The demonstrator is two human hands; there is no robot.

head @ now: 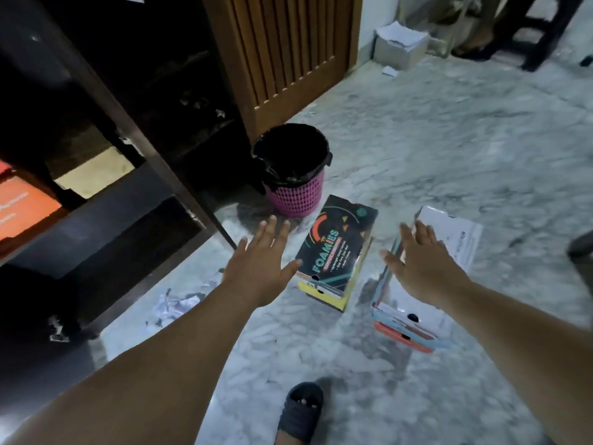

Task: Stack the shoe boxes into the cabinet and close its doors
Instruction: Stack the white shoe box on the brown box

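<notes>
Left hand (260,266): spread flat, fingers apart, empty, just left of the black FOAMIES shoe box (337,248).
Right hand (420,264): spread, empty, over the white shoe box (449,239).
White shoe box: top of a stack, pale blue and orange boxes beneath.
Floor (433,139): grey-white marble, both stacks on it.
Waste basket (295,175): pink mesh, black liner, behind the FOAMIES box.
Cabinet (106,101): dark, open, orange box (22,207) on a shelf.
Slipper (300,412): dark, bottom edge.

"FOAMIES" on black shoe box (337,248) lid; other print unreadable.
</notes>
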